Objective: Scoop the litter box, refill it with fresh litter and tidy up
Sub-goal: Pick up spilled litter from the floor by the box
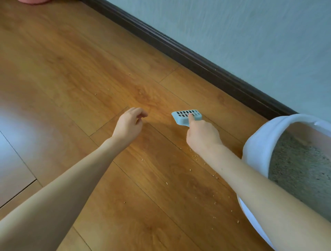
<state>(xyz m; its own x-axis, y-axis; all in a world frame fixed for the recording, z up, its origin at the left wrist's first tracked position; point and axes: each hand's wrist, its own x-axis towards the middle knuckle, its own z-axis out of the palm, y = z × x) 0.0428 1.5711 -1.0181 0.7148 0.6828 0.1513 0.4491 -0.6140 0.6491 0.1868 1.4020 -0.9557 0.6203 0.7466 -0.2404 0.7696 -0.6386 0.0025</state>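
My right hand (pixel 202 137) grips a pale blue slotted litter scoop (pixel 184 115), index finger laid along its back, and holds it low over the wooden floor. Left of it my left hand (pixel 129 123) hovers over the floor with loosely curled fingers, holding nothing. A white litter box (pixel 261 141) with grey litter (pixel 300 166) inside stands at the right edge, partly behind my right forearm. Small litter crumbs (pixel 195 156) lie scattered on the floor beneath and behind my right wrist.
A dark baseboard (pixel 179 48) runs diagonally along the pale green wall behind the scoop. Wooden planks (pixel 80 71) stretch to the left, with bright glare at the far left. A pink object (pixel 34 1) peeks in at the top left corner.
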